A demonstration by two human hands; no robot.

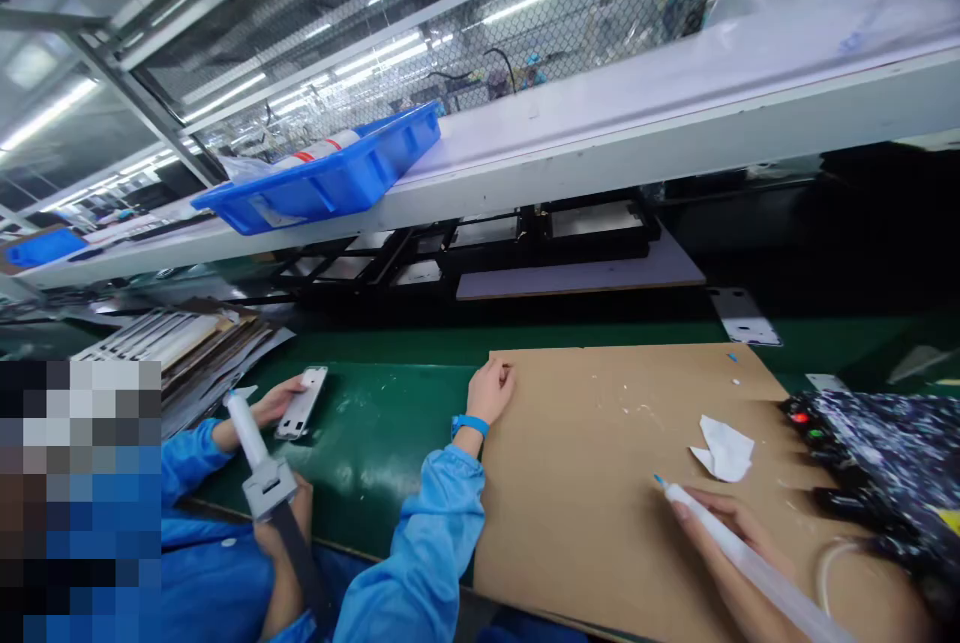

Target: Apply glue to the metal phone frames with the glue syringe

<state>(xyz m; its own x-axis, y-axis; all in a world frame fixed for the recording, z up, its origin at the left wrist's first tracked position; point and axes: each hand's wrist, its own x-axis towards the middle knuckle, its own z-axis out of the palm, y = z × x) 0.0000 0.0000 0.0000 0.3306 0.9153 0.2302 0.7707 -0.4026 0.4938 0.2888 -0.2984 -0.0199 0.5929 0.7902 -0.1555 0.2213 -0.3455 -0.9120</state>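
Note:
My right hand (727, 533) is closed around a white dispensing syringe (750, 568) with a thin blue tip, held slanted over a sheet of brown cardboard (570, 503). Curled in a loose fist, my left hand (491, 391) rests at the cardboard's far left corner, with a blue band (470, 423) on its wrist. Nothing shows in its fingers. A crumpled white tissue (726, 448) lies on the cardboard beyond the syringe tip, among small white specks.
A co-worker on the left holds a pale flat panel (302, 403) and a white dispensing gun (251, 438). Stacked sheets (187, 343) stand behind them. A dark control box (885, 463) sits at right. Overhead, a white shelf (600, 143) carries a blue bin (337, 178).

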